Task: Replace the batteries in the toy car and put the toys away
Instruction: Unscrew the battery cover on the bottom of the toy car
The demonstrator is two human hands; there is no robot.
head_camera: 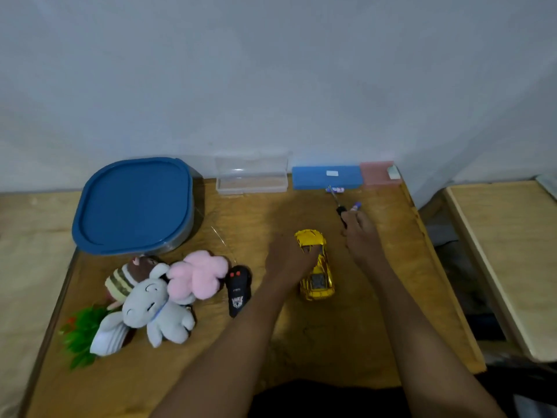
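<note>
Two bare forearms stretched up from the bottom edge across the tan wooden table, seen over my remote feed. My left hand had its fingers curled onto the far end of the shiny yellow plastic toy car, which lay near the table's middle, just right of the black handheld remote control. I could not tell whether the car sat on its wheels or on its roof. My right hand was closed round the black-handled slim metal screwdriver, whose shaft pointed away toward the flat blue plastic box at the wall. What I took to be a small purple-and-white cylindrical battery lay just in front of that box, and a second battery lay just beyond my right knuckles. I judged the car light, hollow and stiff, with a glossy, slippery finish and thin trim that could snap. It was best held across the body sides, between the wheels, and pinned flat while the driver turned. The batteries looked likely to roll. At the left, well apart from the car, sat a soft heap: the grey plush elephant, the pink fluffy plush toy and the brown plush in a striped hat. All were easy to squeeze anywhere. Behind them stood the round grey tub with a blue lid.
</note>
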